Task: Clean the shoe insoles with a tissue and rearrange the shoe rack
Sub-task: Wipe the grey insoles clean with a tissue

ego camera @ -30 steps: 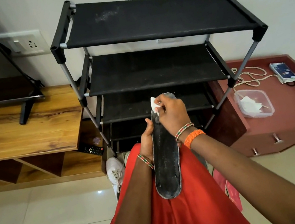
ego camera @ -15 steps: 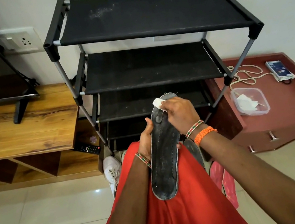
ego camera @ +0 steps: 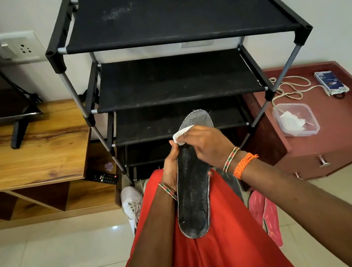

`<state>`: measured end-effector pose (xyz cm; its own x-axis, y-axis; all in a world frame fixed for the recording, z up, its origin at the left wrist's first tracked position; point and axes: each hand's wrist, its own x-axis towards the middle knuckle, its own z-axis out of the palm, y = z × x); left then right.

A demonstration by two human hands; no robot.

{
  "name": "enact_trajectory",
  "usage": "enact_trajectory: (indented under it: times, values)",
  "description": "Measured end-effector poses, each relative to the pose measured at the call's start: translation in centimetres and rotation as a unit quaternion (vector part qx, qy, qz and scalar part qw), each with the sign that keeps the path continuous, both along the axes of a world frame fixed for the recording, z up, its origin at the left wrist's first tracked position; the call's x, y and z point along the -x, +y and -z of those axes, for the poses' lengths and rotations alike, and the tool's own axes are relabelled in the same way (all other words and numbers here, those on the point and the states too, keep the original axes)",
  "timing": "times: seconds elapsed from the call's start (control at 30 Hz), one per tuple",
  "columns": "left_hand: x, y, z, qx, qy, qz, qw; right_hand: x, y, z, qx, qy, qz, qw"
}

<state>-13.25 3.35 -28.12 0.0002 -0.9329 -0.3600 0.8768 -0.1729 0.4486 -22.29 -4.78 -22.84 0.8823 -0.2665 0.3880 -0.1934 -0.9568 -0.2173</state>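
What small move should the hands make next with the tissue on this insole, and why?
Probably draw the right hand and its tissue down the insole toward the heel. The tissue sits near the toe end, pale dust still shows along the lower part, and the left hand grips the insole's edge, steadying it.

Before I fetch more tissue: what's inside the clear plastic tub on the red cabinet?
The clear tub has no lid and holds crumpled white tissues. Whatever lies beneath them is covered.
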Motion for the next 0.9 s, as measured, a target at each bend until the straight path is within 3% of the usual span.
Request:
enact_trajectory:
  times: [0.2,0.37,0.57,0.73,0.8,0.9]
  values:
    - [-0.1,0.1,0.4,0.012,-0.005,0.012,1.0,-0.8,-2.2,0.1,-0.004,-0.007,0.118,0.993]
    - [-0.3,-0.1,0.7,0.008,0.004,-0.019,1.0,-0.9,-0.6,-0.4,0.023,0.032,-0.052,0.998]
    - [0.2,0.0,0.6,0.026,-0.009,0.042,0.999,-1.6,-3.2,-0.4,-0.083,-0.028,0.115,0.989]
    - [-0.4,-0.1,1.3,0.015,0.009,-0.029,0.999,-1.4,-0.1,-1.0,-0.039,-0.027,-0.059,0.997]
    - [0.0,-0.1,0.6,0.024,-0.012,-0.005,1.0,-1.3,-1.8,-0.6,-0.056,-0.037,0.005,0.998]
    - [0.1,0.1,0.4,0.07,-0.007,0.039,0.997,-1.8,-3.6,0.3,-0.175,-0.078,0.185,0.964]
